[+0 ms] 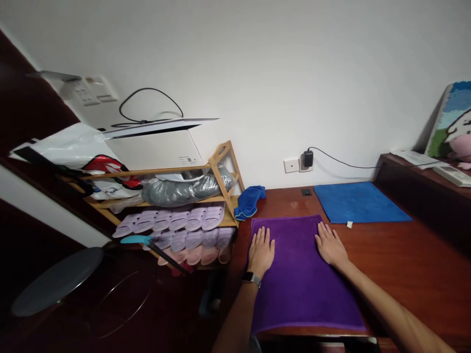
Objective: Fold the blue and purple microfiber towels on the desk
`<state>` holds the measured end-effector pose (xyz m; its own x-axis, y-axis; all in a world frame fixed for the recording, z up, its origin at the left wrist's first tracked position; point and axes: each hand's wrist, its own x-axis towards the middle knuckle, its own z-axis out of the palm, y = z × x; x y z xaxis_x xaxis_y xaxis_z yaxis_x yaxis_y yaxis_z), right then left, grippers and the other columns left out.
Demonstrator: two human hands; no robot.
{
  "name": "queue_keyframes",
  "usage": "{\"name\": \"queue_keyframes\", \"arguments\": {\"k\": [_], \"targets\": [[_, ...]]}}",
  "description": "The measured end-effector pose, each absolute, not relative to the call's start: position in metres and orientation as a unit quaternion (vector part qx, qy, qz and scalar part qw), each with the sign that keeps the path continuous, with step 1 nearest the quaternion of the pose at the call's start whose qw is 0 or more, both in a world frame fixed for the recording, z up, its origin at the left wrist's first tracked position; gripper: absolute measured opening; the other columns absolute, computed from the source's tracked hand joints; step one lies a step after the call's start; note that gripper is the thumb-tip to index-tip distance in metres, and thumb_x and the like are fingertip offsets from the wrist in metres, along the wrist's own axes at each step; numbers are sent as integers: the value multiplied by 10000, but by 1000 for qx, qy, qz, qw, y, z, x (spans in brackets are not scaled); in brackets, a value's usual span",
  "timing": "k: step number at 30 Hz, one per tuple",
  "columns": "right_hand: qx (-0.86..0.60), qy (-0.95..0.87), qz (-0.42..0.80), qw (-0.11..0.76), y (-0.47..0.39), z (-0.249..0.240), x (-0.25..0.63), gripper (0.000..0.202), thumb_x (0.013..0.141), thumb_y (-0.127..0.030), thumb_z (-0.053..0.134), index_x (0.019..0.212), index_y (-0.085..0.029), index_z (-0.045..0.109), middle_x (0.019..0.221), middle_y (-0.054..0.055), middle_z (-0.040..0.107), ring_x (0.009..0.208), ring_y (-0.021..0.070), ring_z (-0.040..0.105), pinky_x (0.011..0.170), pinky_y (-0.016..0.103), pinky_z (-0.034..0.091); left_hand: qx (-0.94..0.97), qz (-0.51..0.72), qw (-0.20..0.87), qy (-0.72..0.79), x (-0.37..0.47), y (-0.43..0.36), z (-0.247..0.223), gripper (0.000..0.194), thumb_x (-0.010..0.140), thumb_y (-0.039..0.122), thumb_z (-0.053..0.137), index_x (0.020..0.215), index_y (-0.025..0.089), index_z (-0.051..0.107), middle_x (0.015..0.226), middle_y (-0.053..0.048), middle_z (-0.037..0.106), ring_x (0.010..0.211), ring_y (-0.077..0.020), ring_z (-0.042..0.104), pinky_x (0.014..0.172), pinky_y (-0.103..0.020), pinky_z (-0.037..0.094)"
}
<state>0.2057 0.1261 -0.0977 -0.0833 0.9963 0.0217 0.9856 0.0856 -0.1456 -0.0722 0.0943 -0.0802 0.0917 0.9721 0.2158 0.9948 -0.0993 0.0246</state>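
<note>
A glossy reddish-brown desk (415, 274) meets a white wall (275, 98); at the right edge a tufted picture (443, 120) is cut off, and the floor (176, 318) is too dark to read. A soft, roughly rectangular purple towel (303, 294) lies on the desk, left hand (262, 251) and right hand (331, 245) flat along its opposite sides, fingers extended, palms hidden.
</note>
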Motion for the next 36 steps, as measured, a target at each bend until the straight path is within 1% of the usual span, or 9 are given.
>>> {"name": "queue_keyframes", "arguments": {"k": [2,6,10,14,20,26,29,32,36], "targets": [[-670,-738,48,66,127,-98,206,673,1063,-350,165,1632,-7,273,1707,154,267,1598,255,208,1294,460,175,-747,-104,64,-653,-49,96,-78,549,1079,310,309,1571,110,450,1644,-159,425,1542,-278,366,1262,-492,315],[-665,-743,42,68,129,-101,209,673,1054,-330,169,1629,3,276,1704,162,272,1595,265,220,1294,465,175,-803,-133,28,-580,26,104,-79,564,1110,403,253,1592,172,432,1665,-99,408,1561,-230,329,1288,-441,269],[-662,-746,41,57,129,-103,211,674,1049,-318,162,1629,7,273,1708,159,263,1597,265,211,1294,455,174,-822,-123,-18,-556,68,115,-82,585,1114,442,205,1597,204,434,1663,-86,414,1556,-223,338,1288,-441,267],[-667,-741,50,65,130,-103,211,673,1056,-337,157,1639,-17,268,1708,156,268,1596,248,219,1294,449,174,-793,-90,-11,-602,20,120,-79,579,1105,462,260,1616,229,401,1681,-63,377,1569,-219,309,1297,-435,241],[-673,-736,52,51,129,-105,211,678,1059,-349,154,1642,-17,253,1719,140,239,1600,241,202,1297,437,166,-723,-63,11,-687,-84,117,-74,596,1097,383,276,1613,104,386,1684,-153,339,1571,-275,300,1291,-470,242],[-682,-729,46,44,136,-98,209,673,1057,-359,143,1648,-66,276,1722,100,248,1597,225,217,1292,439,186,-722,-73,36,-687,-89,118,-83,594,1091,372,289,1605,94,399,1672,-162,367,1569,-283,305,1291,-473,238],[-687,-723,51,53,152,-87,204,672,1060,-368,140,1661,-88,246,1733,71,217,1605,217,182,1296,420,163,-722,-74,56,-685,-88,121,-88,589,1087,369,304,1595,94,421,1663,-167,379,1561,-288,324,1286,-480,255],[-690,-720,65,48,167,-80,200,675,1059,-370,154,1663,-77,229,1738,65,202,1610,231,161,1298,415,149,-723,-69,64,-684,-90,123,-89,586,1085,365,313,1588,90,433,1657,-175,386,1556,-291,334,1284,-477,264],[-695,-714,78,49,175,-85,198,685,1058,-367,157,1655,-37,225,1734,105,211,1606,250,178,1298,427,137,-726,-57,61,-682,-91,121,-86,589,1085,367,298,1592,96,427,1659,-168,388,1557,-286,332,1281,-474,268]]}}
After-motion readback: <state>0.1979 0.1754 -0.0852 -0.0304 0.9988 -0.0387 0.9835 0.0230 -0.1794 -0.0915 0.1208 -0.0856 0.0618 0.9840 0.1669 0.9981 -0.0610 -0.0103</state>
